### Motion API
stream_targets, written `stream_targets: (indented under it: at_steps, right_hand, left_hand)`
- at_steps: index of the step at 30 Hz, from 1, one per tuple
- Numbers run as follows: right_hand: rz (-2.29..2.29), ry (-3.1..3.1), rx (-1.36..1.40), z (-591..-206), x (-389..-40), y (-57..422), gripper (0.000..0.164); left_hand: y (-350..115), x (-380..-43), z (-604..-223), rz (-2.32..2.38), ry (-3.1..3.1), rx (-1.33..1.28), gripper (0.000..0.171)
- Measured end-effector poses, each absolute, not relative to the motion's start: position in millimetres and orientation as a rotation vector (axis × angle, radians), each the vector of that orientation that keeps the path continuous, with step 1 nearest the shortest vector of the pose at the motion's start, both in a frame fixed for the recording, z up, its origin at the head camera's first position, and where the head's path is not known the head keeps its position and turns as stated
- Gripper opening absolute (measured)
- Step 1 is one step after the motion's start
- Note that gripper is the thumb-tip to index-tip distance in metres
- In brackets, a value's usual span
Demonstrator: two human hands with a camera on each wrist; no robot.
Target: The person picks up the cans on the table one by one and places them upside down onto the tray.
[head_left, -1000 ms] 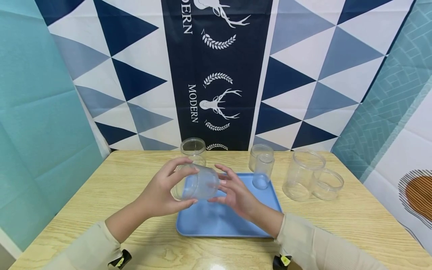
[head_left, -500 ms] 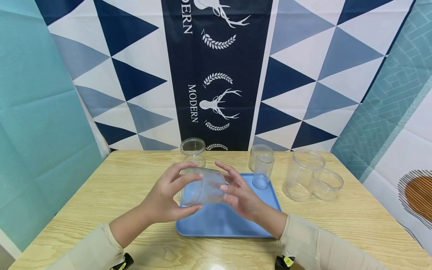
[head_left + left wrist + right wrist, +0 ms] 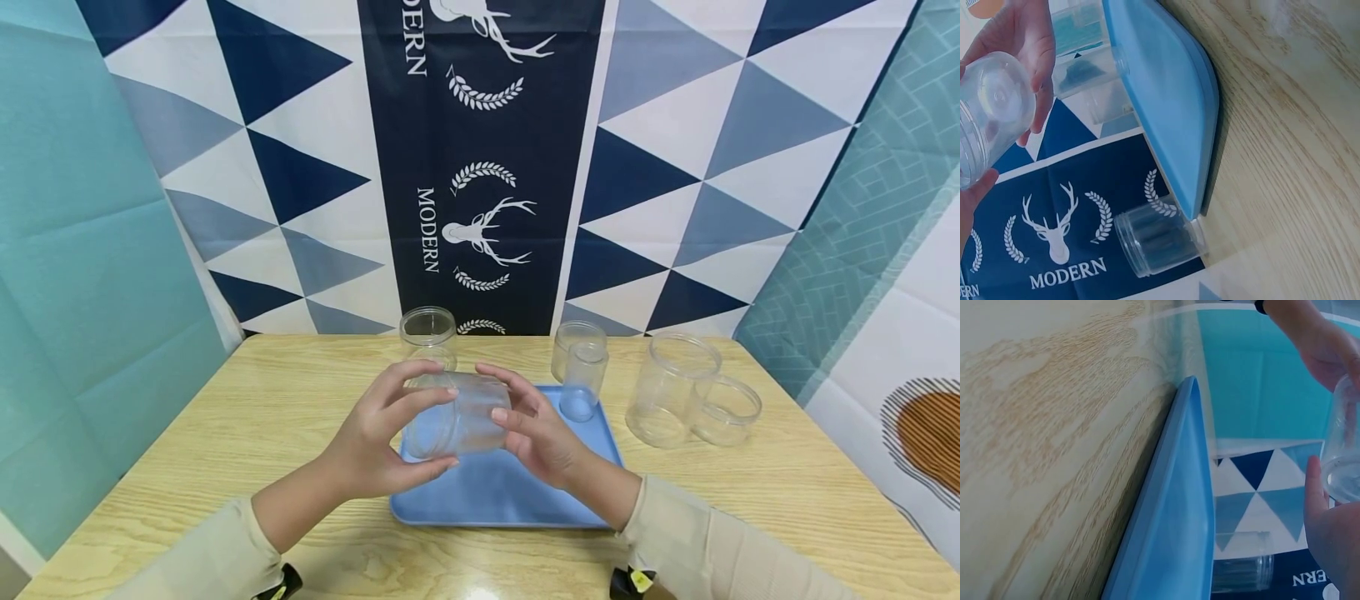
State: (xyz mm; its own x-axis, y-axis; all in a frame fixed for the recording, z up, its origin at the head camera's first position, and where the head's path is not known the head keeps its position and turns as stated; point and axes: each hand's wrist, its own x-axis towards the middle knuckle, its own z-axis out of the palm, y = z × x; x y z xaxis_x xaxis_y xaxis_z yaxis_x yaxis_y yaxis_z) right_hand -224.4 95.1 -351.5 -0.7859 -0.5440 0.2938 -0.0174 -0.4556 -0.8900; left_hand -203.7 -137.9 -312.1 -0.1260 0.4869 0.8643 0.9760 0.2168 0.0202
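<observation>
A clear see-through jar (image 3: 468,421) lies on its side in the air over the blue tray (image 3: 498,492). My left hand (image 3: 382,429) grips its ridged left end, thumb below and fingers over the top. At the other end, my right hand (image 3: 540,433) holds the base, with the thumb in front and the other fingers partly hidden behind the jar. The left wrist view shows the round base of the jar (image 3: 1007,94) turned toward the right hand (image 3: 1022,44). In the right wrist view the jar (image 3: 1344,469) is cut off by the frame edge.
A clear jar (image 3: 429,329) stands behind the left hand. A narrow clear jar (image 3: 585,379) overlaps the tray's back right corner, with another jar (image 3: 566,342) behind it. A large jar (image 3: 667,400) and a low one (image 3: 731,412) stand right of the tray.
The jar has moved a little right and down with my left hand. My right hand's fingers, spread at first, have closed round its base. The other jars and the tray stay put.
</observation>
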Motion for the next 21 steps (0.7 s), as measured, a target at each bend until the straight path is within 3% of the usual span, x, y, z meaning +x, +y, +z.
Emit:
stream_targets:
  at_steps: [21]
  right_hand:
    - [-2.313,1.444,-0.716,-352.7,-220.8,110.4,0.048]
  left_hand:
    - [-137.4,-201.1,-312.6,-0.896,-1.804,-1.378,0.073]
